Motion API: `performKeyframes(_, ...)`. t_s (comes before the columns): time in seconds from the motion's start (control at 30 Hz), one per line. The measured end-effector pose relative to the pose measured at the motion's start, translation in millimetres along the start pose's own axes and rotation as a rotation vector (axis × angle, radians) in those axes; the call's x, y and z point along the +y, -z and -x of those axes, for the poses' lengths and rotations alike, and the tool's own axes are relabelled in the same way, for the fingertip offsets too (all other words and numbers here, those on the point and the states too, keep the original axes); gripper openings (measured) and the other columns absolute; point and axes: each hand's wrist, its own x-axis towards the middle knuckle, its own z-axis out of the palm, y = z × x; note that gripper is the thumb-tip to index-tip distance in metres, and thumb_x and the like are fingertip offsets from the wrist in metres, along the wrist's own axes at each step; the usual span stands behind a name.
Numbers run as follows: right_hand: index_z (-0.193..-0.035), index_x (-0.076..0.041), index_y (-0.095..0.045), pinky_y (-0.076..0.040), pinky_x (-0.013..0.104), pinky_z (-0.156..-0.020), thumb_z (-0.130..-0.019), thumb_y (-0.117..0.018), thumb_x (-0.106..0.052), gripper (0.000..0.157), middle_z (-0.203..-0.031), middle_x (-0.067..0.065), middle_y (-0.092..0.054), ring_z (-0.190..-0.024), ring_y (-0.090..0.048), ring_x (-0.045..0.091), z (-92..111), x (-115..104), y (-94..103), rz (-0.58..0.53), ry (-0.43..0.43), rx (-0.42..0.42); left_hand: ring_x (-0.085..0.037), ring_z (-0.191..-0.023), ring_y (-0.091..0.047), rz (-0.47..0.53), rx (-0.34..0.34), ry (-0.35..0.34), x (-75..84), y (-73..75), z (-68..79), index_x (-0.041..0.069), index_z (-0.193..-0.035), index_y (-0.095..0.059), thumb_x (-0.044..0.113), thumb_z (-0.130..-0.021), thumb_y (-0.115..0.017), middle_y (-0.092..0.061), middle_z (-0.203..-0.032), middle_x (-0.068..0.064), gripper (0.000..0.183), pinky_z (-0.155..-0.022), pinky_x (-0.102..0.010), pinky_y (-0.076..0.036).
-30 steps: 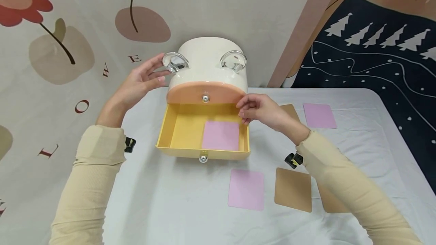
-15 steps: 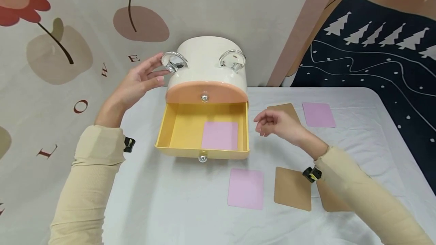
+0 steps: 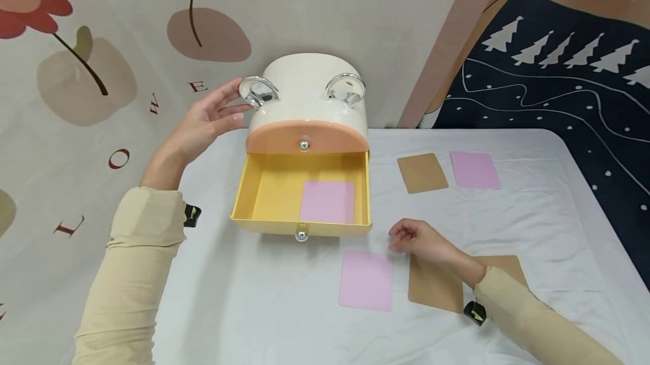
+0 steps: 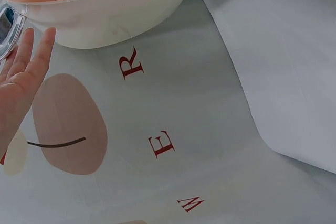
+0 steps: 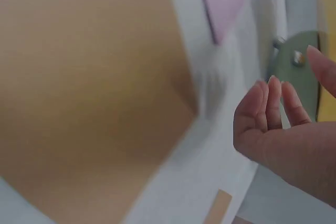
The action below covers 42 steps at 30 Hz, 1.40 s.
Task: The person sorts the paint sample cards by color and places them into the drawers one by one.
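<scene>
A white rounded drawer box with two silver ear-shaped handles stands at the back of the table. Its yellow drawer is pulled out, and a pink card lies inside on the right. My left hand reaches along the box's left side, fingers extended at the silver ear. Over the table, right of the drawer's front corner, my right hand hovers with loosely bent fingers and nothing in them. Beneath and beside it lie a brown card and a pink card.
Another brown card lies partly behind the right forearm. Farther back on the white cloth are a brown card and a pink card. A printed curtain hangs right behind the box. The right wrist view shows a green drawer front.
My right hand has left the drawer's right edge and moved right, then toward the front, over the nearer cards. The left hand has stayed at the ear.
</scene>
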Motion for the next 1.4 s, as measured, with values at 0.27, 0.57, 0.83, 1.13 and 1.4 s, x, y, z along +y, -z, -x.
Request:
performKeyframes(0.27, -0.093, -0.001, -0.059, -0.038, 0.023, -0.065, -0.069, -0.080, -0.015, 0.035, -0.085, 0.006, -0.049, -0.077, -0.042, 0.018, 2, 26, -17.7, 0.252, 0.021, 0.070, -0.025, -0.125, -0.038, -0.024, -0.001, -0.002, -0.2, 0.3, -0.1, 0.016, -0.145, -0.024, 0.001, -0.092, -0.050, -0.030, -0.143, -0.012, 0.061, -0.088, -0.018, -0.045)
performKeyframes(0.57, -0.089, -0.012, -0.057, -0.031, 0.038, -0.076, -0.062, -0.084, -0.019, 0.039, -0.096, 0.004, -0.045, -0.092, -0.037, 0.024, 5, 33, -33.2, 0.466, 0.020, 0.114, -0.025, -0.126, -0.038, -0.016, 0.000, 0.002, -0.4, 0.4, -0.6, 0.016, -0.145, -0.025, 0.001, -0.092, -0.050, -0.030, -0.143, -0.012, 0.061, -0.088, -0.017, -0.045)
performKeyframes(0.83, -0.084, -0.013, -0.054, -0.029, 0.037, -0.071, -0.059, -0.085, -0.015, 0.039, -0.095, 0.002, -0.041, -0.091, -0.036, 0.024, 4, 31, -40.9, 0.536, 0.009, 0.145, -0.025, -0.126, -0.038, -0.002, -0.004, 0.001, -0.9, 0.8, -0.3, 0.016, -0.145, -0.024, 0.001, -0.092, -0.051, -0.029, -0.143, -0.012, 0.062, -0.088, -0.017, -0.045)
performKeyframes(1.13, -0.080, -0.012, -0.054, -0.028, 0.036, -0.069, -0.061, -0.084, -0.012, 0.035, -0.093, 0.001, -0.040, -0.090, -0.036, 0.023, 4, 31, -40.8, 0.528, 0.007, 0.144, -0.024, -0.125, -0.038, 0.016, -0.004, -0.003, -1.0, 0.9, 0.0, 0.015, -0.145, -0.024, 0.001, -0.092, -0.051, -0.030, -0.143, -0.012, 0.061, -0.088, -0.017, -0.045)
performKeyframes(1.4, -0.079, -0.007, -0.055, -0.035, 0.029, -0.069, -0.070, -0.076, -0.003, 0.023, -0.084, 0.000, -0.047, -0.081, -0.041, 0.019, 2, 25, -27.2, 0.384, 0.001, 0.061, -0.025, -0.126, -0.037, 0.000, -0.001, 0.003, -0.3, 0.4, 0.0, 0.015, -0.145, -0.024, 0.001, -0.092, -0.050, -0.030, -0.142, -0.012, 0.061, -0.088, -0.017, -0.045)
